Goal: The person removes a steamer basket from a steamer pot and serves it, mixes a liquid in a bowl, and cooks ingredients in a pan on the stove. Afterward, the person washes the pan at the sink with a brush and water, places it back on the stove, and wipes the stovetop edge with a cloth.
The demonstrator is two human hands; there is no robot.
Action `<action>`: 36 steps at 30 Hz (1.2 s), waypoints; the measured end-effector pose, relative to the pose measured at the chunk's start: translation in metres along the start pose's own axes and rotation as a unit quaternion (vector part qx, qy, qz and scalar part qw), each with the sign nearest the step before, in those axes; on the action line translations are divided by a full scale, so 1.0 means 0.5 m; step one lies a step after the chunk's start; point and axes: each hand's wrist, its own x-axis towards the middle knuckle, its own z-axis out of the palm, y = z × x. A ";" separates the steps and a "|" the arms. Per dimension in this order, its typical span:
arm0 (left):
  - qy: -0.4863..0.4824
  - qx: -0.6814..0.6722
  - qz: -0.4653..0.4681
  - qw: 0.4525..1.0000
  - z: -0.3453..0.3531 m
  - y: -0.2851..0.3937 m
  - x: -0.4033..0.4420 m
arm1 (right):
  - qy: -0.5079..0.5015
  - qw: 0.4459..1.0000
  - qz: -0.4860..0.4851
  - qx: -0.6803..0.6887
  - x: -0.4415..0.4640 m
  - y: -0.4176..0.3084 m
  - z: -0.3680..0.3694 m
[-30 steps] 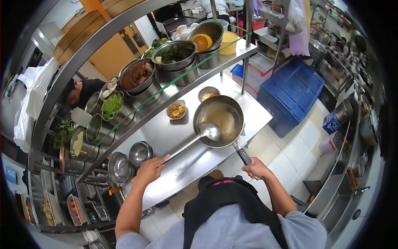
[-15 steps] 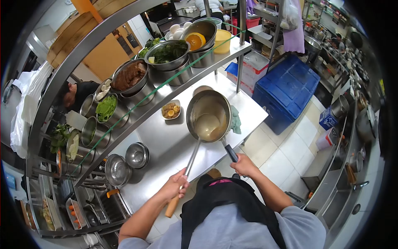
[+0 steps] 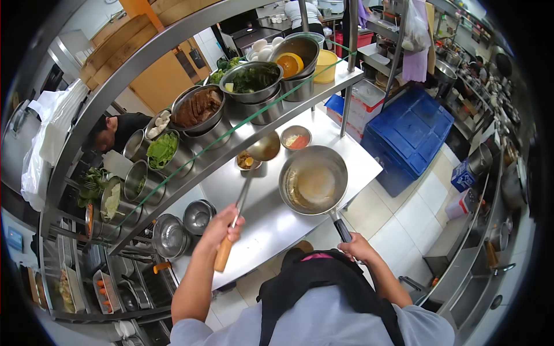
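My left hand [image 3: 223, 226] is closed around a ladle [image 3: 266, 147] near the top of its wooden handle. The ladle's metal bowl is over the white counter, beside and partly covering a small bowl of brown food with egg-like pieces [image 3: 246, 160]. With my right hand [image 3: 357, 249] I grip the black handle of a saucepan [image 3: 313, 180]. The pan is tilted a little toward me, with a thin layer of pale liquid on its bottom. Behind it stands a small metal bowl [image 3: 296, 138] holding something reddish and something pale.
Above the counter [image 3: 254, 230], a metal shelf [image 3: 231, 150] carries bowls of meat, greens, eggs and an orange. Stacked metal bowls [image 3: 169, 236] sit at the left. A blue bin [image 3: 407, 135] stands on the floor at the right. Another person [image 3: 128, 134] is behind the shelf.
The ladle has left the saucepan and swung left to the small food bowl. The saucepan is lower and less tilted, uncovering the bowl with reddish contents. The camera view has shifted slightly.
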 end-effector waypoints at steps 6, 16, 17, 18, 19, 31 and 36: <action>0.133 0.150 0.051 0.978 -0.125 0.025 0.173 | 0.025 0.999 -0.002 0.028 -0.031 0.011 -0.025; 0.168 0.244 0.101 0.950 -0.160 0.012 0.253 | 0.070 0.995 -0.002 0.071 -0.059 0.018 -0.007; 0.166 0.245 0.102 0.950 -0.168 0.010 0.254 | 0.074 0.994 -0.003 0.078 -0.062 0.016 -0.001; 0.172 0.278 0.114 0.938 -0.177 0.006 0.253 | 0.078 0.993 -0.003 0.085 -0.067 0.017 0.006; 0.177 0.311 0.127 0.925 -0.183 0.005 0.251 | 0.081 0.993 -0.005 0.086 -0.071 0.018 0.013; 0.229 0.572 0.240 0.750 -0.363 -0.110 0.225 | 0.133 0.980 0.011 0.149 -0.166 0.039 0.115; 0.222 0.452 0.236 0.831 -0.286 -0.115 0.207 | 0.152 0.975 0.014 0.164 -0.216 0.066 0.098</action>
